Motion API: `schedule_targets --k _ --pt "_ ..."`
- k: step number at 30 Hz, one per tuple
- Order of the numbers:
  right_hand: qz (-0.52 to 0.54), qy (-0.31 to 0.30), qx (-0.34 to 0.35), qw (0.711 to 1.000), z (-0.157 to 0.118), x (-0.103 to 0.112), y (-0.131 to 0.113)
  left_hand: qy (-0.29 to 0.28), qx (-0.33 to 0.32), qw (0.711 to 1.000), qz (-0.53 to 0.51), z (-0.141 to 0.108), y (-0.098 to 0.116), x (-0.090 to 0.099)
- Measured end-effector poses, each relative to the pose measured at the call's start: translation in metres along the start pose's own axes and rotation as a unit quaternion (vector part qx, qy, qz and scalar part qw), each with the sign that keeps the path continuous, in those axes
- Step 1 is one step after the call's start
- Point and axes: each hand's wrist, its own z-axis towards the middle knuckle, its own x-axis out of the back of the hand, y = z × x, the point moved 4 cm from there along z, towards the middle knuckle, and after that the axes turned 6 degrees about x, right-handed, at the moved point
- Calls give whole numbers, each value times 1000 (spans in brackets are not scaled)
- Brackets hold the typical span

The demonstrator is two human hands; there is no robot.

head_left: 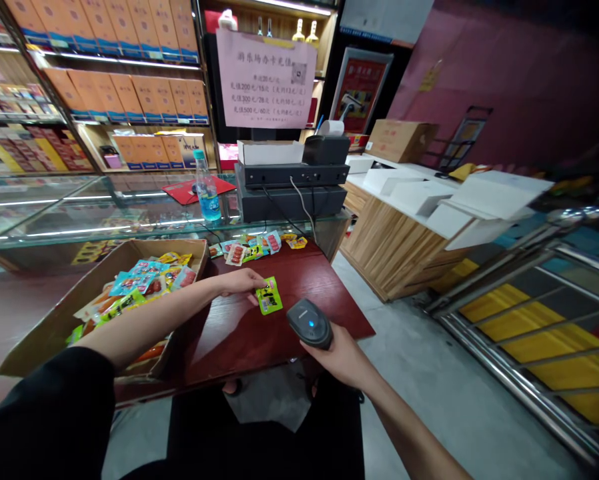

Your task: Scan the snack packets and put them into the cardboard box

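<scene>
Between the fingers of my left hand [242, 283] is a small green snack packet [269, 297], held by its upper left edge just over the dark red tabletop [229, 333]. My right hand [343, 357] is wrapped around a black barcode scanner [309, 324] with a blue light on top; its head points toward the packet, a short gap away. Left of my forearm, a cardboard box [39, 333] holds many colourful snack packets [139, 277]. More loose packets [254, 248] lie in a row along the back of the tabletop.
Behind the tabletop stand a glass counter [79, 207], a water bottle [207, 190], a red envelope [179, 191] and a black cash-register unit [289, 197] with cables. A metal railing [499, 353] runs along the right, beyond a wooden cabinet [389, 247] with white boxes.
</scene>
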Motion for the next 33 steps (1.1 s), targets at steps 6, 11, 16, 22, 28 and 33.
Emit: schedule_targets --k 6,11,16,22,28,33 --pt "-1 1 -2 1000 -1 0 0 6 12 1000 -16 -3 4 -5" --pt "-3 -7 -25 1000 -4 -6 12 0 20 1000 -2 0 -10 -3" --pt "-15 -19 -71 997 -7 -18 35 -14 44 999 -3 -3 -31 0" --pt "-8 -26 -70 997 6 -24 45 13 58 998 -10 -13 -40 11" --pt "-7 -22 -50 998 22 -23 38 22 58 998 -8 -12 -36 21" --pt "-16 -25 -27 999 21 -21 25 22 41 999 -5 -16 -27 21"
